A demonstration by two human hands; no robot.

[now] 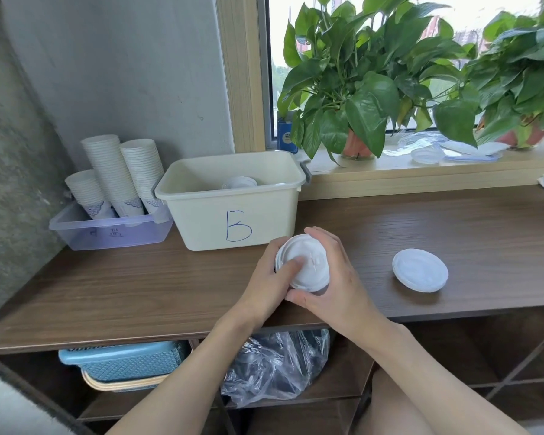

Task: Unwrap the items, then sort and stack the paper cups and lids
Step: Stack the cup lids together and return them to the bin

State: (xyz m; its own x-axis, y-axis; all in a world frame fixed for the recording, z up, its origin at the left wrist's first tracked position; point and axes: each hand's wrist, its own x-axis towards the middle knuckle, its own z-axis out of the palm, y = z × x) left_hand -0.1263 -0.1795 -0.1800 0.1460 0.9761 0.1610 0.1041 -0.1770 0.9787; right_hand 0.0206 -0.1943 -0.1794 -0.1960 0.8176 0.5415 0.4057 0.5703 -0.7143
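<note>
Lids form a short white stack gripped between both hands, just in front of the cream bin marked B. Left hand curls round 1 side with its thumb pressed on top, and right hand wraps the opposite side, probably to square the rims for nesting. 1 separate lid lies well apart on the table.

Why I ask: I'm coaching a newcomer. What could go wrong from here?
The left hand and right hand grip the lid stack near the front edge of the table; a slip could drop lids toward the shelves below. The loose lid lying apart on the right might get left out.
</note>
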